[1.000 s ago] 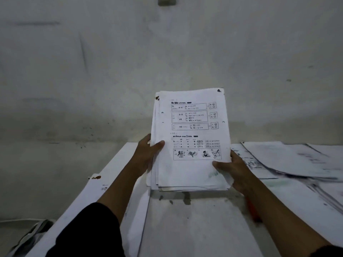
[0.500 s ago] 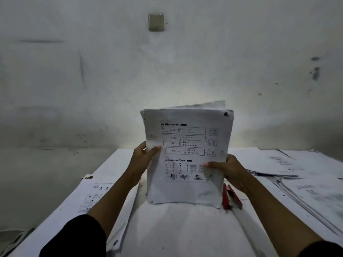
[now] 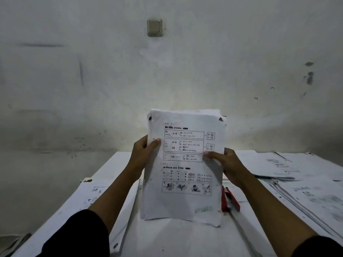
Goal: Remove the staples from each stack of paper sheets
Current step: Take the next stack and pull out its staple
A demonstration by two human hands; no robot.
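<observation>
Head view shows your left hand (image 3: 143, 154) and right hand (image 3: 227, 165) gripping a stack of paper sheets (image 3: 183, 166) upright at frame centre, thumbs curled over the printed front, its bottom edge resting on the white table (image 3: 167, 242). A red staple remover (image 3: 229, 200) lies just beside its lower right corner. Loose sheets (image 3: 297, 175) spread across the right.

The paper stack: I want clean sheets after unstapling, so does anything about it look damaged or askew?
Yes. The paper stack, gripped by the left hand and right hand, has unevenly fanned sheets, a ragged lower right corner and dark marks at both top corners.
</observation>
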